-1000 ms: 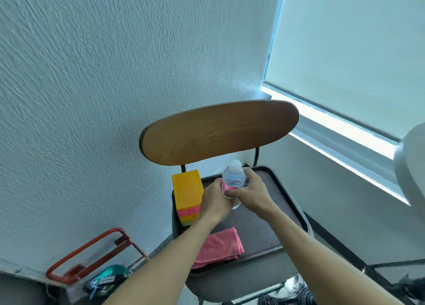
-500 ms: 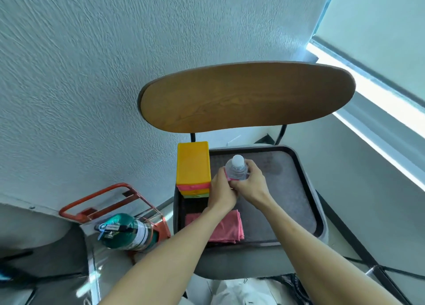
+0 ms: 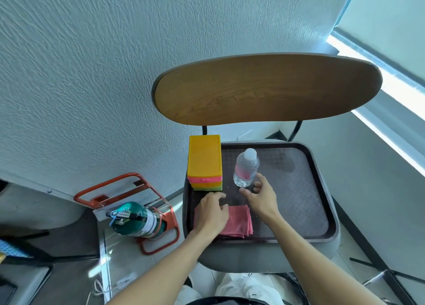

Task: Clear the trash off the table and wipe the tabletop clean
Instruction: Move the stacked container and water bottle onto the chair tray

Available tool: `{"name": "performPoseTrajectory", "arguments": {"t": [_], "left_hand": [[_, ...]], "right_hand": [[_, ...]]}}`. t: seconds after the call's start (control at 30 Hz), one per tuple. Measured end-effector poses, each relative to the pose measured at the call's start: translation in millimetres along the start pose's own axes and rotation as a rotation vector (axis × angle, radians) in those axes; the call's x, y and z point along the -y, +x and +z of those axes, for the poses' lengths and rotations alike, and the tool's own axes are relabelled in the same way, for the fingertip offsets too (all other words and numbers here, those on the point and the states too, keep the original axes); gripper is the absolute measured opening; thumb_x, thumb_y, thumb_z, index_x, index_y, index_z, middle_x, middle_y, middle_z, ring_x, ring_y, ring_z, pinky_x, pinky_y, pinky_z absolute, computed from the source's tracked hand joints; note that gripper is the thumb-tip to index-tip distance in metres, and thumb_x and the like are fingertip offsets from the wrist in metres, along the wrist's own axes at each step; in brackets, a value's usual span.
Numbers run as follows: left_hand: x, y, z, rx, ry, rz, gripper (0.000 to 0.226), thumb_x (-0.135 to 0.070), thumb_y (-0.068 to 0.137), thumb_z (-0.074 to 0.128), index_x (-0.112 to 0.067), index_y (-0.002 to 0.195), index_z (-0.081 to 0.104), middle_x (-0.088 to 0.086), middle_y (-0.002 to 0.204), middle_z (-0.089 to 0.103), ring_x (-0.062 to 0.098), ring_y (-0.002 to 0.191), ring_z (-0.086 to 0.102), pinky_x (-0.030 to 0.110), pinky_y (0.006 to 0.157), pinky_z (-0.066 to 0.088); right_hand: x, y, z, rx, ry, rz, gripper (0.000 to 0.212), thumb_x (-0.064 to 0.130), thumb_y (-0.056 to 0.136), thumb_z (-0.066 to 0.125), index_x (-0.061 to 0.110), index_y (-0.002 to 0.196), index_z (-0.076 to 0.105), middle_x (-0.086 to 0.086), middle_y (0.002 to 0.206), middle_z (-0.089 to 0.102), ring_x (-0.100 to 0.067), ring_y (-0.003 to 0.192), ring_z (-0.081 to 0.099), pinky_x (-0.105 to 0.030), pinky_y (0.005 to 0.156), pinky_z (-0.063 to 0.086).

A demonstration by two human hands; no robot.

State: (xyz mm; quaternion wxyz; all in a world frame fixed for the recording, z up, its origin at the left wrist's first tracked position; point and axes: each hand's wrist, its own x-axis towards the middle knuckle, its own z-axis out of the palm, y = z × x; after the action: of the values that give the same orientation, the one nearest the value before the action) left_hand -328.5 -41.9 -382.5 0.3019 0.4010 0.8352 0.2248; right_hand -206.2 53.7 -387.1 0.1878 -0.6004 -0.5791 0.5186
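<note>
A small clear water bottle (image 3: 246, 169) with a white cap stands upright on a dark tray (image 3: 305, 189) that lies on a chair seat. My right hand (image 3: 259, 196) hovers just in front of the bottle, fingers spread and loosely curved, holding nothing. My left hand (image 3: 212, 215) lies over the left part of a folded pink cloth (image 3: 239, 222) at the tray's near edge, fingers relaxed. A yellow box on a stack of coloured sponges (image 3: 204, 162) stands at the tray's left side.
The chair's wooden backrest (image 3: 264, 88) rises behind the tray, against a textured white wall. A green bottle (image 3: 135, 219) lies in a red wire rack (image 3: 119, 189) on the floor to the left. A window sill runs at right.
Both hands have let go of the water bottle, which now stands on the tray. My left hand has dropped onto the pink cloth; my right has drawn back slightly.
</note>
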Motion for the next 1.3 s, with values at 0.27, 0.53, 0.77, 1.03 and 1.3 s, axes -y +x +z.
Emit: {"name": "performPoseTrajectory", "arguments": {"t": [0.27, 0.53, 0.77, 1.03, 1.3], "left_hand": [[38, -14, -39, -0.226, 0.119, 0.145, 0.020, -0.026, 0.088, 0.067, -0.019, 0.106, 0.065, -0.005, 0.108, 0.061, 0.016, 0.103, 0.057, 0.026, 0.085, 0.046], [20, 11, -67, -0.564, 0.100, 0.355, 0.039, -0.028, 0.081, 0.076, -0.015, 0.115, 0.060, 0.006, 0.116, 0.055, 0.017, 0.105, 0.052, 0.025, 0.082, 0.047], [30, 26, -72, -0.435, 0.237, 0.367, 0.043, -0.038, 0.085, 0.071, -0.019, 0.123, 0.064, 0.005, 0.128, 0.055, 0.023, 0.114, 0.054, 0.038, 0.087, 0.053], [31, 28, -72, -0.469, 0.226, 0.365, 0.037, -0.036, 0.084, 0.072, -0.018, 0.117, 0.069, 0.004, 0.125, 0.058, 0.024, 0.109, 0.057, 0.039, 0.084, 0.053], [26, 24, -66, -0.455, 0.183, 0.343, 0.040, -0.038, 0.085, 0.070, -0.019, 0.120, 0.066, 0.004, 0.127, 0.056, 0.024, 0.108, 0.057, 0.041, 0.085, 0.054]], "right_hand": [[18, 18, 7, -0.052, -0.004, -0.066, 0.031, 0.017, 0.085, 0.075, 0.016, 0.114, 0.065, 0.011, 0.083, 0.066, -0.007, 0.078, 0.064, -0.021, 0.070, 0.049], [38, 44, 16, -0.037, -0.063, -0.097, 0.033, 0.018, 0.086, 0.074, 0.014, 0.118, 0.064, 0.009, 0.085, 0.063, -0.003, 0.073, 0.057, -0.019, 0.066, 0.041], [52, 63, 24, -0.015, -0.062, -0.103, 0.042, 0.018, 0.088, 0.072, 0.012, 0.128, 0.060, -0.002, 0.109, 0.069, -0.019, 0.097, 0.064, -0.026, 0.081, 0.044], [64, 76, 37, 0.003, -0.093, -0.132, 0.039, 0.017, 0.088, 0.071, 0.014, 0.126, 0.061, -0.006, 0.116, 0.070, -0.019, 0.101, 0.064, -0.026, 0.085, 0.043], [60, 77, 32, 0.028, -0.106, -0.095, 0.043, 0.021, 0.089, 0.071, 0.016, 0.130, 0.058, -0.005, 0.118, 0.069, -0.019, 0.104, 0.064, -0.029, 0.086, 0.044]]}}
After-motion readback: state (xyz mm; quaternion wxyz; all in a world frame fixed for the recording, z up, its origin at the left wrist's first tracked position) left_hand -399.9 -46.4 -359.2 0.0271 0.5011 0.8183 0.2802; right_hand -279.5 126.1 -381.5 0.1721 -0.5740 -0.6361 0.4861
